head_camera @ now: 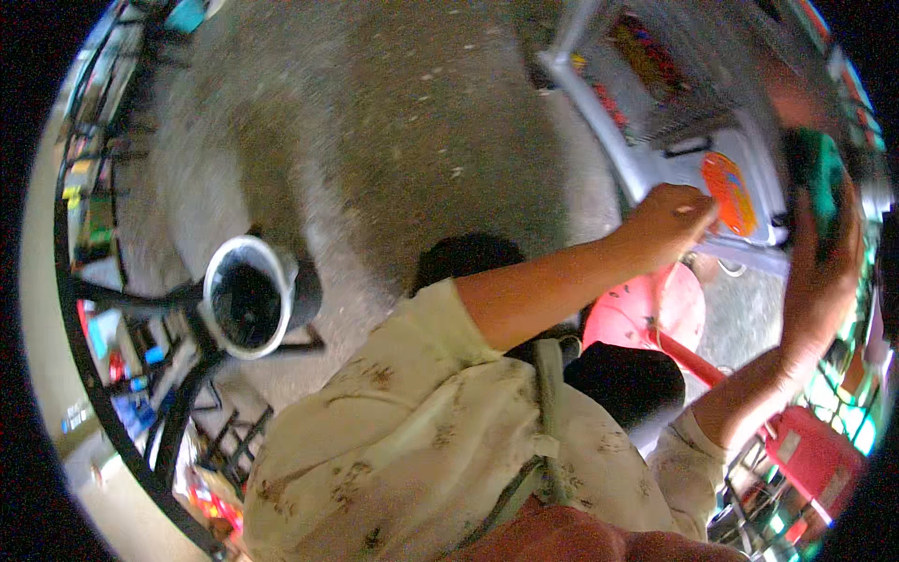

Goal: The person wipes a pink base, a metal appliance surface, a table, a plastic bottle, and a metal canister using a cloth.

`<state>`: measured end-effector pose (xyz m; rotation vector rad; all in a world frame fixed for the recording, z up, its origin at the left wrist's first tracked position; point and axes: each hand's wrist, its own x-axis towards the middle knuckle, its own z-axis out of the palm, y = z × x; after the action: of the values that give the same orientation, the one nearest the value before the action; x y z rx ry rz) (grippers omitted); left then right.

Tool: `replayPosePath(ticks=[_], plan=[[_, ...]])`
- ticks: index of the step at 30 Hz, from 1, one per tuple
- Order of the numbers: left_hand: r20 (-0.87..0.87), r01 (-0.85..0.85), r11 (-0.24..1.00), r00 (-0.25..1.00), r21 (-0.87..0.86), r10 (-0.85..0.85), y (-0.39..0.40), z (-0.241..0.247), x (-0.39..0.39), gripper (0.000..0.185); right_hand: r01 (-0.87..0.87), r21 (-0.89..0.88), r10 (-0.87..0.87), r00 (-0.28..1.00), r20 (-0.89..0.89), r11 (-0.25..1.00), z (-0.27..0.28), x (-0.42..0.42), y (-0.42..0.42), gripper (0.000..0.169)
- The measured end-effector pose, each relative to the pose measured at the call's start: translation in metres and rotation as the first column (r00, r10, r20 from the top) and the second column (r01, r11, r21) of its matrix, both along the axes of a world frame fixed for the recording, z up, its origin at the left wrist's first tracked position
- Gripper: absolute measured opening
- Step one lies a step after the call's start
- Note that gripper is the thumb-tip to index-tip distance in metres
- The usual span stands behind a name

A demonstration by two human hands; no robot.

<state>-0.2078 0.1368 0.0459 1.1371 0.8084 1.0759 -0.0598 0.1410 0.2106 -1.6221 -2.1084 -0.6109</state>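
Observation:
My left hand (pixel 680 209) reaches across to the right with its fingers curled. Its fingertips are right beside an orange oval item (pixel 729 194), perhaps a packet, with coloured print. Whether the fingers grip this item or only overlap it in view, I cannot tell. Near the right rim, my right hand (pixel 823 260) is raised and blurred, its fingers around a dark green item (pixel 823 179) whose kind is unclear. Behind the orange item is a pale grey panel (pixel 755 158), part of a grey-framed unit (pixel 597 119) with red and yellow goods inside.
A rounded pinkish-red object (pixel 642 309) sits low beneath my hands, and a red chair-like panel (pixel 815 456) is at lower right. On the left stands a white-rimmed bin (pixel 246 242), dark inside. Black-framed shelving (pixel 70 295) with mixed goods lines the left edge. The floor (pixel 393 105) is concrete.

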Motion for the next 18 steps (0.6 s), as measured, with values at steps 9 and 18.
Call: replayPosePath(ticks=[9,18], plan=[[-0.072,0.268,0.949,0.957,-0.166,-0.282,-0.043,0.025,-0.026,0.041,0.089,0.077,-0.069,0.971,-0.227,0.993,-0.007,-0.015,-0.008,0.048],[-0.011,0.182,0.889,0.979,-0.419,-0.205,-0.07,0.057,-0.037,0.023,0.293,-0.14,-0.324,0.851,-0.412,0.946,0.0,-0.003,-0.017,0.054]])
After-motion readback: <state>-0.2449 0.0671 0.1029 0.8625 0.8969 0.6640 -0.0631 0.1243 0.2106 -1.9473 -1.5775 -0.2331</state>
